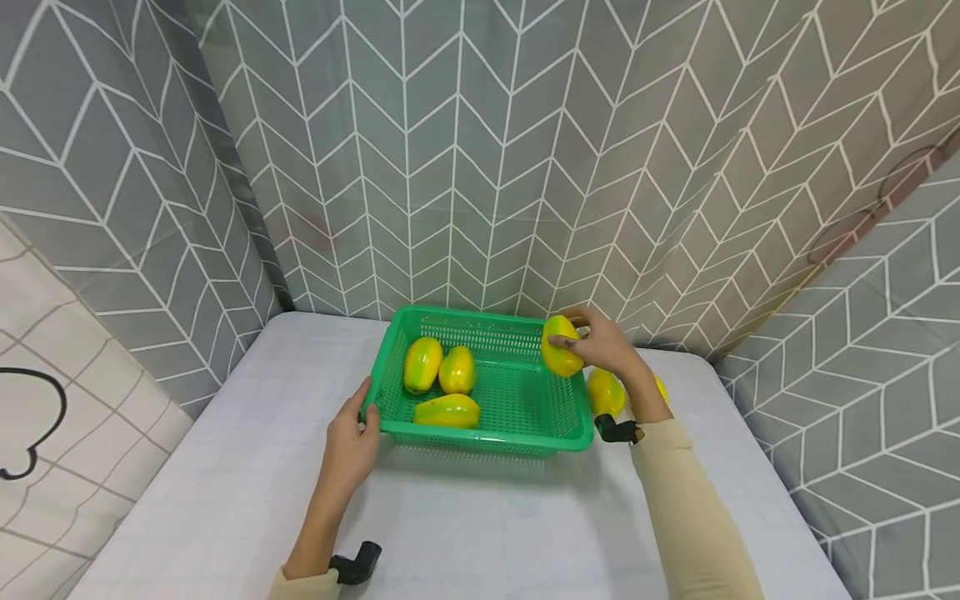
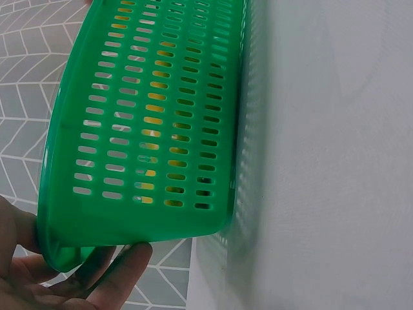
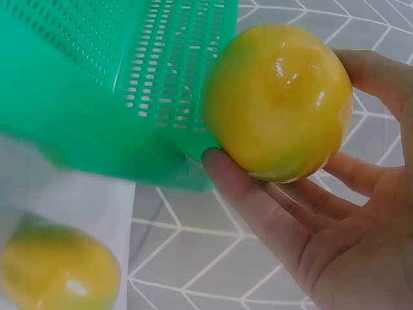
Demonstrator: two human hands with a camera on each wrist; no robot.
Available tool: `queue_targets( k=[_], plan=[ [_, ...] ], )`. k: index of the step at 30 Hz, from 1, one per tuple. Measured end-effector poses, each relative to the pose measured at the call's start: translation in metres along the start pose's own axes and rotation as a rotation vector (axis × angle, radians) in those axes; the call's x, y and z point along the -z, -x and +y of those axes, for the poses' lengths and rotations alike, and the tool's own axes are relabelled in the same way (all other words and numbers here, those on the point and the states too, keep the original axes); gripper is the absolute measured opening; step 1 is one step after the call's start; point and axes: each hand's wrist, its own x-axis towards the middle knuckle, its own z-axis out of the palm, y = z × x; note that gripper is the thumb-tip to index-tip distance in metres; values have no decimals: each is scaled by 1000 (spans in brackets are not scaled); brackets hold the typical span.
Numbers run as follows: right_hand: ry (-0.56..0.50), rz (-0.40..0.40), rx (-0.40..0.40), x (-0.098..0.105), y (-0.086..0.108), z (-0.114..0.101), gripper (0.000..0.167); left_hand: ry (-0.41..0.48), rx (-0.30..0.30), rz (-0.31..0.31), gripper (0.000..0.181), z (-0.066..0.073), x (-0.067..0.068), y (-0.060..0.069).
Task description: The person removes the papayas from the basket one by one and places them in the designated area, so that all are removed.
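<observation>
A green perforated plastic basket stands on the table, with several glossy yellow-green papayas inside. Two of them, one papaya and another papaya, sit side by side at the back left; an elongated papaya lies near the front wall. My left hand grips the basket's left rim, thumb above and fingers underneath. Over the back right corner, my right hand holds a papaya between thumb and fingers. Whether this fruit touches the basket, I cannot tell.
Outside the basket's right wall lies a papaya; another papaya shows partly behind my right forearm. A white cloth covers the table. Grey patterned curtains hang behind the table and at its sides.
</observation>
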Motion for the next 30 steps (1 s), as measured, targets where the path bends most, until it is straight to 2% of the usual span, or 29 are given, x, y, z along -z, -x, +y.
queue_targets(
  k=[13, 30],
  plan=[
    [33, 48, -5, 20, 25, 15, 71, -6, -3, 11, 54, 0, -1, 0],
    [96, 94, -46, 35, 56, 43, 71, -7, 9, -2, 55, 1, 0, 0]
  ],
)
